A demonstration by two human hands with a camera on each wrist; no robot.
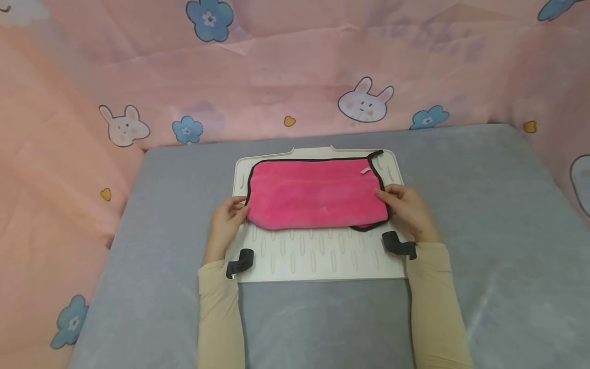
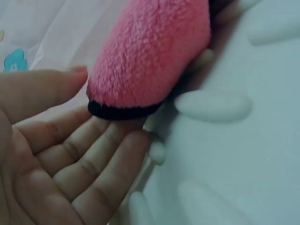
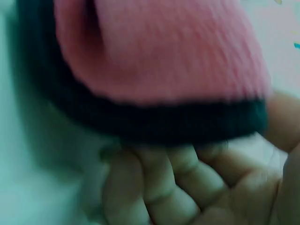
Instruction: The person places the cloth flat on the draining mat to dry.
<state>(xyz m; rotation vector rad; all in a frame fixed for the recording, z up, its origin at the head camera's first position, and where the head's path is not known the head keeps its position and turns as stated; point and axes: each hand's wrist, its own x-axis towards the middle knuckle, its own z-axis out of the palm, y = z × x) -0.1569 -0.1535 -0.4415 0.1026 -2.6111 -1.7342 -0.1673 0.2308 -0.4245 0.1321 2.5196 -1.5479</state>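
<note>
A folded pink plush cloth [image 1: 318,192] with black edging lies over a white ribbed board [image 1: 313,264]. At the cloth's left edge is my left hand [image 1: 227,223], its thumb at the border and its fingers reaching under; the left wrist view shows those fingers [image 2: 101,164] fairly straight beneath the black trim. On the opposite side, my right hand [image 1: 410,207] pinches the right edge, thumb on top and fingers underneath. In the right wrist view the cloth [image 3: 173,56] is blurred and hides the fingertips.
The board rests on a grey-covered table [image 1: 484,205]. A pink curtain [image 1: 286,66] printed with rabbits and flowers hangs behind and at the sides. Black wrist devices [image 1: 240,263] sit near both cuffs, above the board. A black-edged cloth corner [image 1: 375,154] sticks out at the top right.
</note>
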